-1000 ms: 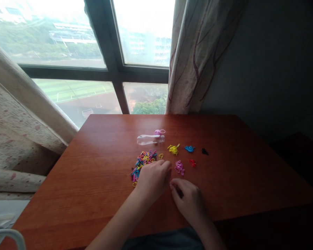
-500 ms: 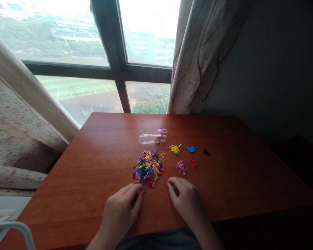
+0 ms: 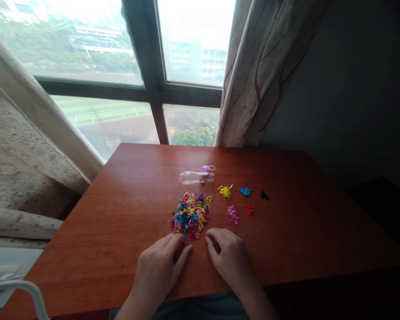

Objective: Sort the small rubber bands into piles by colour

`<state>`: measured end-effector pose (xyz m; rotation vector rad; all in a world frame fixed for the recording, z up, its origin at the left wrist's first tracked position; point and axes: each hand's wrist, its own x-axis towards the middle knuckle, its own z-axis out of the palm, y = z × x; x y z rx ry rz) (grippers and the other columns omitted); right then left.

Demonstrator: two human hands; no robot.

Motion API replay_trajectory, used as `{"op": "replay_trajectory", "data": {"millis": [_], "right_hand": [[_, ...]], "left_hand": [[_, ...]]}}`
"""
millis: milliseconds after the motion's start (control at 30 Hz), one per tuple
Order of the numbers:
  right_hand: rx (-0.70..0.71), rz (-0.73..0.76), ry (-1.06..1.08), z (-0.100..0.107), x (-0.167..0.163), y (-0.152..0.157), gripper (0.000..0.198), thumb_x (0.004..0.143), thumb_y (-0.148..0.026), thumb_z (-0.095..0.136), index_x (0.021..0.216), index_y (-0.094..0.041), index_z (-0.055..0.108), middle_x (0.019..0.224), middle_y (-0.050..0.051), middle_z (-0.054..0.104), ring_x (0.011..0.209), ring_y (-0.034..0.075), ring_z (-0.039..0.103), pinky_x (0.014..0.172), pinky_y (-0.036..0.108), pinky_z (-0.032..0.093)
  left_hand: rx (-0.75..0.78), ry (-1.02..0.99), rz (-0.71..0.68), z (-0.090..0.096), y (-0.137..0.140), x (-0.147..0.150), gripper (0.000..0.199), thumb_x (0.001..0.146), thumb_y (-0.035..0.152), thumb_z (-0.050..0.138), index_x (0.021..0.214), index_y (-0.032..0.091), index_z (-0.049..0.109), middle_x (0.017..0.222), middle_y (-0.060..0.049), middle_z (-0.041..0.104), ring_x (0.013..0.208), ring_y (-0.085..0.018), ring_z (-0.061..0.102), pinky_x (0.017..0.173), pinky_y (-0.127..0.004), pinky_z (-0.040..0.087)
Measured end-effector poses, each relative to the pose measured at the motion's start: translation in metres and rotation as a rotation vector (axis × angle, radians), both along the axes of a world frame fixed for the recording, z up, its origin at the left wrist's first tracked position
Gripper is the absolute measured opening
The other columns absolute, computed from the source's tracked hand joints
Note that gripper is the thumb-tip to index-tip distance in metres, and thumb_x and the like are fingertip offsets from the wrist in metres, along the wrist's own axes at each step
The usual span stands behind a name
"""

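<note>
A heap of small rubber bands (image 3: 191, 211) in mixed colours lies mid-table. My left hand (image 3: 162, 262) is at its near edge, thumb and forefinger a little apart beside a grey band; I see nothing held between them. Just right of the heap's near edge is my right hand (image 3: 228, 253), fingers curled and the thumb close to the forefinger; anything in that pinch is hidden. Sorted to the right are yellow bands (image 3: 225, 191), blue bands (image 3: 245, 191), black bands (image 3: 264, 195), pink bands (image 3: 232, 214) and red bands (image 3: 249, 209).
Behind the heap a clear plastic bottle (image 3: 195, 178) lies on its side, with a pink looped item (image 3: 207, 169) by its neck. The brown wooden table (image 3: 113, 213) ends at a window, with curtains (image 3: 250, 75) beside it. A white curved rail (image 3: 23, 286) stands at the lower left.
My right hand has moved left toward the heap. The left thumb and forefinger have parted slightly at the heap's near edge. The whole view has shifted a little.
</note>
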<state>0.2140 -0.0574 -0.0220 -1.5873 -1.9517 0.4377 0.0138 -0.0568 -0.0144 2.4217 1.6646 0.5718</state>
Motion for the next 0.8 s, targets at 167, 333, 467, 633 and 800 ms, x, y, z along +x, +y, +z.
{"op": "replay_trajectory", "data": {"millis": [167, 333, 467, 633, 800], "right_hand": [[0.006, 0.001, 0.012, -0.0011, 0.0010, -0.0006, 0.014, 0.088, -0.014, 0.052, 0.082, -0.022, 0.060, 0.074, 0.000, 0.065, 0.070, 0.017, 0.058, 0.066, 0.026, 0.034], [0.013, 0.006, 0.015, -0.0012, 0.0008, -0.0007, 0.014, 0.088, -0.013, 0.052, 0.081, -0.022, 0.060, 0.074, 0.000, 0.065, 0.070, 0.016, 0.059, 0.066, 0.026, 0.035], [0.019, 0.003, 0.013, -0.0007, 0.0008, -0.0002, 0.014, 0.087, -0.013, 0.052, 0.080, -0.022, 0.060, 0.073, 0.000, 0.065, 0.068, 0.016, 0.059, 0.065, 0.026, 0.035], [0.029, 0.006, 0.004, -0.0006, 0.0012, -0.0004, 0.014, 0.087, -0.014, 0.052, 0.080, -0.022, 0.061, 0.072, 0.000, 0.065, 0.068, 0.016, 0.059, 0.064, 0.026, 0.036], [0.001, 0.082, 0.056, 0.0019, 0.0010, -0.0037, 0.012, 0.090, -0.016, 0.054, 0.089, -0.023, 0.064, 0.078, 0.000, 0.067, 0.071, 0.017, 0.060, 0.067, 0.026, 0.038]], "left_hand": [[0.008, -0.001, -0.005, 0.0004, 0.0015, 0.0007, 0.017, 0.095, 0.033, 0.050, 0.085, 0.025, 0.060, 0.076, 0.002, 0.069, 0.068, -0.019, 0.068, 0.057, -0.027, 0.043], [0.038, -0.011, -0.012, -0.0006, 0.0027, -0.0001, 0.016, 0.095, 0.031, 0.048, 0.089, 0.024, 0.061, 0.081, 0.001, 0.071, 0.071, -0.018, 0.069, 0.060, -0.028, 0.046], [0.068, -0.040, -0.025, -0.0008, 0.0021, -0.0003, 0.015, 0.095, 0.028, 0.047, 0.091, 0.025, 0.061, 0.083, 0.001, 0.072, 0.072, -0.019, 0.070, 0.061, -0.028, 0.048], [0.099, -0.070, -0.057, 0.0008, 0.0004, -0.0011, 0.016, 0.094, 0.024, 0.045, 0.092, 0.024, 0.061, 0.082, 0.001, 0.072, 0.071, -0.018, 0.070, 0.061, -0.028, 0.048], [0.099, -0.116, -0.117, 0.0003, 0.0001, -0.0017, 0.015, 0.093, 0.020, 0.046, 0.092, 0.023, 0.060, 0.080, 0.000, 0.071, 0.069, -0.017, 0.069, 0.060, -0.026, 0.048]]}}
